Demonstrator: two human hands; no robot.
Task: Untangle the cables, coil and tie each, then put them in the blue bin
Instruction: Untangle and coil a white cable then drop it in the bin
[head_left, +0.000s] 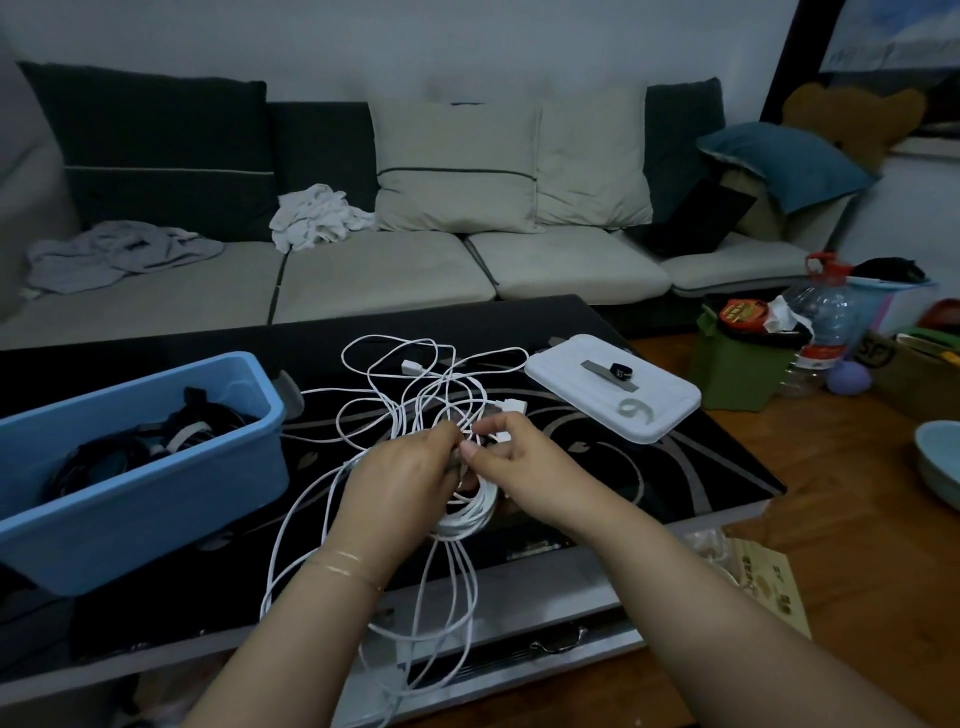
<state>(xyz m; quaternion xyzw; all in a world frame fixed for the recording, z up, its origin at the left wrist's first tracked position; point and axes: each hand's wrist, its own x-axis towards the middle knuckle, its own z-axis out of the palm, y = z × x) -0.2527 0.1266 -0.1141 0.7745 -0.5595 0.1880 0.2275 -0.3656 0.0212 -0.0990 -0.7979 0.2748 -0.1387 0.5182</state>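
Head view, taking the blue bin (156, 467) as landmark: it stands at the left of the table (701, 467) with dark coiled cables already inside. Just right of it, the left hand (400, 478) grips a partly wound coil of white cable (470, 512), fingers curled round it. Further right, the right hand (506, 454) pinches a strand near the white plug (511, 405). The cable looks light, limp and snag-prone; holding the coil's gathered turns seems safest. Farthest right lies the white lid (597, 389).

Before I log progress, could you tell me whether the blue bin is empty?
Not empty: the blue bin already holds dark coiled cables.
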